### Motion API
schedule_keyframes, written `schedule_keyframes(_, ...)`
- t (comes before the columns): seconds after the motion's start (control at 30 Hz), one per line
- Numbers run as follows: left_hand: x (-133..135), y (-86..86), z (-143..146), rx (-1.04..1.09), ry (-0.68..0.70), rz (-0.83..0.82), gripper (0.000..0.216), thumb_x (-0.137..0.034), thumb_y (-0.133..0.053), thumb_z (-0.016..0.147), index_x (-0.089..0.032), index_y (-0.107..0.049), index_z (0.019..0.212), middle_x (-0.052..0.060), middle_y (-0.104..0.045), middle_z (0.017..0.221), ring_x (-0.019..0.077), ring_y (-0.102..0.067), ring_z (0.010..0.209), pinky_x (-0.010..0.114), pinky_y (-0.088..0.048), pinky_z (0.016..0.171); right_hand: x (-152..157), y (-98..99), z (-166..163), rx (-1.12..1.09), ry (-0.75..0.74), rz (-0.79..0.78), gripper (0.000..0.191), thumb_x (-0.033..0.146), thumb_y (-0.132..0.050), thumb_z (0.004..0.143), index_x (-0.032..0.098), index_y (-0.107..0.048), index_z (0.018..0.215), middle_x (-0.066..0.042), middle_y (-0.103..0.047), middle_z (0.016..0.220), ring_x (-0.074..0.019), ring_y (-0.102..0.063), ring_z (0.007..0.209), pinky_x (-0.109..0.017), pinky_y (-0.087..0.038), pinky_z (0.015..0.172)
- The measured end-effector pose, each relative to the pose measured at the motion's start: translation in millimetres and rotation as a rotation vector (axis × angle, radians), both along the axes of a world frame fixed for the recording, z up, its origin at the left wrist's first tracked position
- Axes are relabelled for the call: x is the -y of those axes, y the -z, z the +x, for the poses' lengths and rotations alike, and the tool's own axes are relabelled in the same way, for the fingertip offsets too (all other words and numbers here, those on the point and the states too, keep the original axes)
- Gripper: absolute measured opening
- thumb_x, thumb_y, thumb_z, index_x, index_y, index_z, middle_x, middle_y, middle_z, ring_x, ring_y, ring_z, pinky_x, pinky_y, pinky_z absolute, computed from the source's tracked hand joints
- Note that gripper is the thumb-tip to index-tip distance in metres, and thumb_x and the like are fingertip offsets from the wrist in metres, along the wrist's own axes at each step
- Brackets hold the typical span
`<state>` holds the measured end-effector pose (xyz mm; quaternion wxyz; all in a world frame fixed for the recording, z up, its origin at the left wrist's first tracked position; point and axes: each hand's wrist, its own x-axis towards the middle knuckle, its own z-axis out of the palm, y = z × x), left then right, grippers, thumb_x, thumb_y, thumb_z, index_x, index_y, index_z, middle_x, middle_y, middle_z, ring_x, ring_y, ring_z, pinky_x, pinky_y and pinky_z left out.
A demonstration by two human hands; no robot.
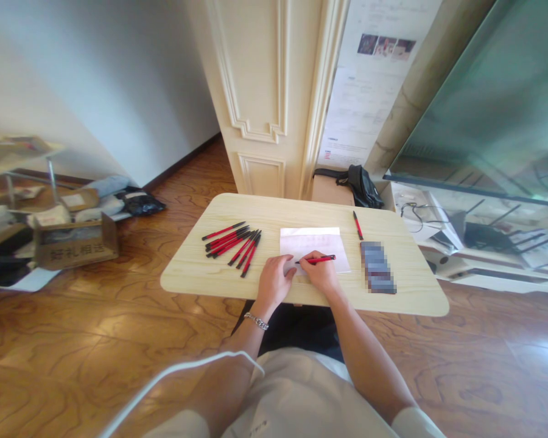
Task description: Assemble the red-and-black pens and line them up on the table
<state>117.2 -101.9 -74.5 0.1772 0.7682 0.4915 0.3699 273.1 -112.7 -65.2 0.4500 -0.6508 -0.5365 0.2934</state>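
A sheet of white paper (313, 239) lies on the pale wooden table (196, 261) in front of me. My right hand (320, 272) grips a red-and-black pen (323, 259), its tip over the lower left part of the sheet. Beside it, my left hand (274, 278) rests at the sheet's lower left corner, thumb and forefinger apart and the other fingers bent. Left of the paper, several red-and-black pens (231, 242) lie in a loose fan. One more pen (357, 225) lies by itself at the right, above a pixelated, phone-shaped object (377, 267).
A black bag (365, 185) sits on a box behind the table. To the right stands a white cabinet (475, 267) with papers and cables. Cardboard boxes (75, 243) and parcels crowd the floor at left. A white cable (178, 368) crosses near my left arm.
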Motion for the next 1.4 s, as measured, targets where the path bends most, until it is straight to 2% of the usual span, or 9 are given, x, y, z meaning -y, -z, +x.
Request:
schedule_keyframes(0.13, 0, -0.5, 0, -0.003, -0.003, -0.005, 0.031, -0.019, -0.065, 0.077, -0.022, -0.062, 0.108, 0.006, -0.067, 0.104, 0.0262, -0.058, 0.100, 0.042, -0.047, 0.091, -1, -0.4, 2, -0.143, 0.032, 0.011, 0.020, 0.039, -0.064, 0.072, 0.019, -0.065, 0.071, 0.000, -0.065, 0.065, -0.0147, -0.057, 0.063, -0.026, -0.044, 0.060)
schedule_keyframes(0.33, 0, -2.2, 1, -0.015, -0.003, -0.010, 0.031, -0.018, -0.064, 0.078, -0.022, -0.062, 0.109, 0.006, -0.067, 0.106, 0.0257, -0.058, 0.101, 0.042, -0.046, 0.093, -3, -9.2, 15, -0.728, 0.154, 0.066, 0.040, 0.054, -0.059, 0.078, 0.016, -0.064, 0.070, -0.006, -0.066, 0.073, -0.0143, -0.060, 0.065, -0.024, -0.044, 0.054)
schedule_keyframes(0.47, 1, -3.6, 0, -0.015, -0.008, 0.004, 0.031, -0.018, -0.063, 0.078, -0.022, -0.062, 0.109, 0.006, -0.067, 0.105, 0.0250, -0.058, 0.101, 0.041, -0.046, 0.094, -4, -24.5, 29, -1.036, 0.146, 0.216, 0.027, 0.042, -0.069, 0.075, 0.016, -0.064, 0.073, -0.008, -0.068, 0.089, -0.0135, -0.062, 0.075, -0.023, -0.048, 0.058)
schedule_keyframes(0.57, 2, -4.6, -2, 0.003, -0.021, 0.006, 0.030, -0.017, -0.062, 0.078, -0.022, -0.062, 0.108, 0.006, -0.067, 0.105, 0.0245, -0.059, 0.101, 0.041, -0.046, 0.094, -3, -34.0, 42, -1.192, 0.139, 0.279, 0.026, 0.035, -0.074, 0.072, 0.021, -0.062, 0.091, 0.001, -0.063, 0.078, -0.0057, -0.051, 0.055, -0.017, -0.038, 0.044)
schedule_keyframes(0.7, 3, -5.0, -3, 0.036, -0.041, -0.001, 0.030, -0.017, -0.062, 0.078, -0.022, -0.062, 0.108, 0.006, -0.067, 0.106, 0.0241, -0.060, 0.102, 0.040, -0.047, 0.094, 2, -38.0, 58, -1.380, 0.069, 0.203, 0.043, 0.065, -0.056, 0.076, 0.022, -0.058, 0.080, 0.007, -0.044, 0.053, -0.0062, -0.034, 0.040, -0.020, -0.029, 0.037)
schedule_keyframes(0.87, 4, -6.3, -3, 0.112, -0.085, -0.005, 0.024, -0.022, -0.061, 0.080, -0.021, -0.064, 0.104, 0.007, -0.067, 0.103, 0.0228, -0.061, 0.100, 0.039, -0.048, 0.091, 8, -35.5, 71, -1.393, 0.067, 0.140, 0.055, 0.073, -0.043, 0.076, 0.021, -0.047, 0.057, 0.007, -0.030, 0.044, -0.0085, -0.029, 0.040, -0.022, -0.028, 0.040)
schedule_keyframes(1.1, 21, -22.8, -2, 0.302, -0.156, -0.011, 0.020, -0.033, -0.060, 0.082, -0.020, -0.067, 0.096, 0.007, -0.068, 0.095, 0.0171, -0.062, 0.078, 0.033, -0.050, 0.078, 6, -45.1, 70, -1.104, 0.147, 0.211, 0.051, 0.072, -0.039, 0.080, 0.025, -0.054, 0.073, 0.007, -0.031, 0.050, -0.0096, -0.032, 0.042, -0.024, -0.036, 0.046)
schedule_keyframes(1.23, 39, -32.2, 22, 0.571, 0.070, -0.298, 0.029, -0.037, -0.065, 0.079, -0.019, -0.067, 0.102, 0.006, -0.069, 0.089, 0.0149, -0.062, 0.073, 0.026, -0.049, 0.068, 4, -58.2, 56, -1.083, 0.217, 0.333, 0.036, 0.062, -0.048, 0.084, 0.027, -0.055, 0.082, 0.003, -0.049, 0.063, -0.0118, -0.052, 0.059, -0.029, -0.049, 0.063)
schedule_keyframes(1.4, 45, -31.9, 62, 0.937, 0.245, -0.660, 0.039, -0.039, -0.070, 0.075, -0.016, -0.067, 0.105, 0.004, -0.069, 0.081, 0.0108, -0.059, 0.064, 0.024, -0.047, 0.061, 12, -61.5, 30, -1.133, 0.212, 0.366, 0.025, 0.051, -0.055, 0.085, 0.026, -0.054, 0.081, -0.001, -0.066, 0.096, -0.0149, -0.062, 0.094, -0.034, -0.052, 0.083)
